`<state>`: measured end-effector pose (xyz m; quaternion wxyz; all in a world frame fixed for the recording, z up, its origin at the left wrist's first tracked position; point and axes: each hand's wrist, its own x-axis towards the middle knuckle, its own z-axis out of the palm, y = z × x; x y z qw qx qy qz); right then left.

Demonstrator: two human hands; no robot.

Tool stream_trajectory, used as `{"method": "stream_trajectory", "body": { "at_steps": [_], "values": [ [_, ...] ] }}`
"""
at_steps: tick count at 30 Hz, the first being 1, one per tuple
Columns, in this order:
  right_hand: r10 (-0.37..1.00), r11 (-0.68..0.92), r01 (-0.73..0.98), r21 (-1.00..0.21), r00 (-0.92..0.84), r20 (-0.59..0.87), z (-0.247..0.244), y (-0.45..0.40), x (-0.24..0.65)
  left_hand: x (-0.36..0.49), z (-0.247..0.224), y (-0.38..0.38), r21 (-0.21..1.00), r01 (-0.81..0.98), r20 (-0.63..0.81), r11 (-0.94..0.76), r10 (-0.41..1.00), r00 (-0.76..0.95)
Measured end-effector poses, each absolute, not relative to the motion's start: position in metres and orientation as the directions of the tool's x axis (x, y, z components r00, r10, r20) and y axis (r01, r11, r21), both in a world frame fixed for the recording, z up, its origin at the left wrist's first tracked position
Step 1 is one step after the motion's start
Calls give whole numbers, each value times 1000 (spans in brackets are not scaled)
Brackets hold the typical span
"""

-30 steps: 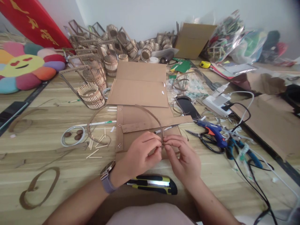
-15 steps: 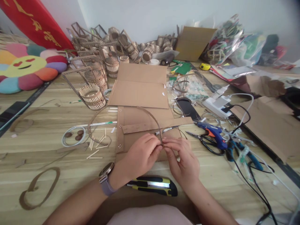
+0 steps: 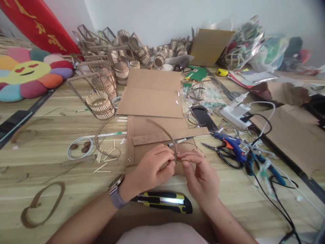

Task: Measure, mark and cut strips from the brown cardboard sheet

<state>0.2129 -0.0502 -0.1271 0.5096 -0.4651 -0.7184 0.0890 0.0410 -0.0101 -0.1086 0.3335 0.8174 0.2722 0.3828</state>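
Observation:
A narrow curved cardboard strip (image 3: 162,128) is pinched between my two hands above a cardboard sheet (image 3: 149,123). My left hand (image 3: 156,162), with a watch on the wrist, has thumb and fingers closed on the strip. Close beside it, my right hand (image 3: 201,173) pinches the strip between thumb and fingertips. One end arcs up and away to the left; a thin part bends off to the right behind my right fingers. A flat cardboard piece (image 3: 144,139) and a pen (image 3: 177,141) lie just beyond. Nearer my body is a yellow-and-black utility knife (image 3: 167,202).
Scissors (image 3: 223,156), a blue glue gun (image 3: 232,145) and cables lie to the right, near a white power strip (image 3: 235,117). Small sticks (image 3: 103,166) and a white ring-shaped coil (image 3: 68,152) are at left. Stick-sided buckets (image 3: 100,105) crowd the back left.
My right fingers have shifted slightly right and opened a little from the left ones. The strip's upper end has tipped left and lower.

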Motion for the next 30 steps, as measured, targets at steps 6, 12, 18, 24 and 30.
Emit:
{"method": "stream_trajectory", "body": {
  "at_steps": [6,12,18,24,30],
  "values": [
    [692,599,636,-486,-107,714,-128,-49,212,41,-108,-11,777,274,344,-567,746,570],
    [686,613,630,-477,-124,717,-130,-48,211,44,-111,-11,785,343,267,-515,782,563],
    [681,616,637,-463,-135,720,-131,-48,210,47,-112,-12,843,377,127,-385,822,556],
    [669,607,665,-435,-131,732,-134,-48,213,48,-111,-15,844,346,162,-410,810,563],
    [671,574,696,-432,-96,735,-135,-48,210,51,-112,-18,829,358,212,-429,835,509]
  ]
}}
